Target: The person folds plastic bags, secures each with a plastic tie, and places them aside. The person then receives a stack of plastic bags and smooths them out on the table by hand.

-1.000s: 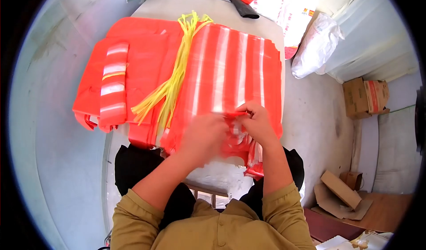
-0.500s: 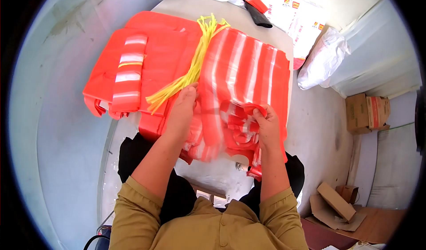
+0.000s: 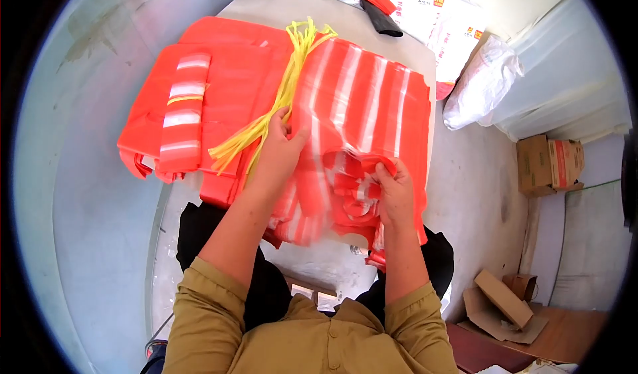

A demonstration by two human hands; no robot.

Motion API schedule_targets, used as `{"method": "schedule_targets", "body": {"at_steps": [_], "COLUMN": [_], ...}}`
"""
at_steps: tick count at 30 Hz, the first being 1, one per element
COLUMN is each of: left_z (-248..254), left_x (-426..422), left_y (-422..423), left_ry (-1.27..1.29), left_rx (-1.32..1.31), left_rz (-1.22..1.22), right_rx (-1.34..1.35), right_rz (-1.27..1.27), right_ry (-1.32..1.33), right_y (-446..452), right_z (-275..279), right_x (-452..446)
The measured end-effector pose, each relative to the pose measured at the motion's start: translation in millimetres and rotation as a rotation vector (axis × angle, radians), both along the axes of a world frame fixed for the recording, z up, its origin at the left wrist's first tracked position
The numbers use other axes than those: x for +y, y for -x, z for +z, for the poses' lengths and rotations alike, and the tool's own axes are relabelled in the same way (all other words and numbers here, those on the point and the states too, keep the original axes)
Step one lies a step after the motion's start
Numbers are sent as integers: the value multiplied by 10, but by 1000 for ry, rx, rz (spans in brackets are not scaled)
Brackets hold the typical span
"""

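My right hand (image 3: 396,191) pinches the edge of a striped red-and-white plastic bag (image 3: 389,118) between thumb and fingers, on the right of a spread stack of such bags. A crumpled, partly blurred fold hangs left of that hand. My left hand (image 3: 282,141) is at the stack's left edge, thumb and forefinger apart, with nothing visible between them. Its fingertips are next to a bunch of yellow tie strips (image 3: 290,85) lying across the bags. Farther left, a folded striped bundle (image 3: 183,118) with a yellow band rests on a pile of red bags (image 3: 232,58).
Beneath the bags is a pale tabletop (image 3: 266,3). A black item with a red piece (image 3: 379,16) lies at its far edge, by white printed sacks (image 3: 432,25). At right stand a cardboard box (image 3: 535,168) and flattened cardboard (image 3: 502,307).
My left hand has shifted slightly, and its thumb and forefinger have spread apart. The loose fold between my hands has moved. My right hand keeps its pinch. The whole view has shifted slightly.
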State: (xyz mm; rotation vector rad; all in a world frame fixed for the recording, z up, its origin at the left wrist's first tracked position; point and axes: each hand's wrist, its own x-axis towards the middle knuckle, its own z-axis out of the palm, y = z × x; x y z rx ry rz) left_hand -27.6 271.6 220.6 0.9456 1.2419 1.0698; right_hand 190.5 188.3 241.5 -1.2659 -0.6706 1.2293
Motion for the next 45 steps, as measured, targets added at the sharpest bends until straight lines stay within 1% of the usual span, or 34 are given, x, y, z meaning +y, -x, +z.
{"method": "schedule_targets", "body": {"at_steps": [1,3,6,9,10,11,12,13,15,16,18,21,24,27,30,31,34,38,41,44,45], "left_z": [38,216,216,119,127,169,200,216,369,399,414,302,310,408,557,462,451,470,339,259,244], "left_x": [-31,-162,-411,-643,-696,-746,-772,-792,-837,-849,-864,-846,-791,-709,-611,-541,-440,-363,-340,-344,-348], "left_y": [8,104,237,344,374,444,504,570,635,666,744,765,606,314,37,-36,-223,-374,-400,-373,-368], "left_ry": [18,93,109,-24,-86,-42,-19,3,24,-8,-74,-34,-206,-327,-346,-369,-436,-271,-300,-406,-533], "left_rx": [41,-11,40,16,-16,-82,-104,-126,-118,-19,179,51,174,363,521,519,639,543,537,501,585], "left_rz": [-3,-119,-226,-196,-168,-176,-191,-207,-229,-246,-286,-253,-230,-240,-342,-403,-494,-597,-579,-521,-467], "right_rx": [8,28,-92,-331,-520,-706,-890,-876,-1106,-1220,-1270,-1326,-1349,-1356,-1360,-1358,-1365,-1351,-1363,-1363,-1364], "right_rz": [-18,-55,-84,17,46,75,103,184,183,180,154,165,171,173,190,197,210,208,201,197,191], "right_ry": [-11,-33,-37,62,-85,-235,-388,-247,-417,-502,-512,-541,-557,-556,-550,-548,-576,-584,-582,-578,-580], "right_y": [4,13,51,89,87,71,107,116,122,126,156,141,125,159,165,174,158,124,118,112,116], "right_z": [-15,-71,-146,-187,-269,-402,-407,-343,-346,-349,-330,-356,-354,-328,-300,-300,-309,-357,-347,-350,-345], "right_x": [4,8,-29,-142,-170,-189,-214,-306,-375,-403,-495,-574,-620,-632,-619,-612,-582,-558,-562,-560,-560]}}
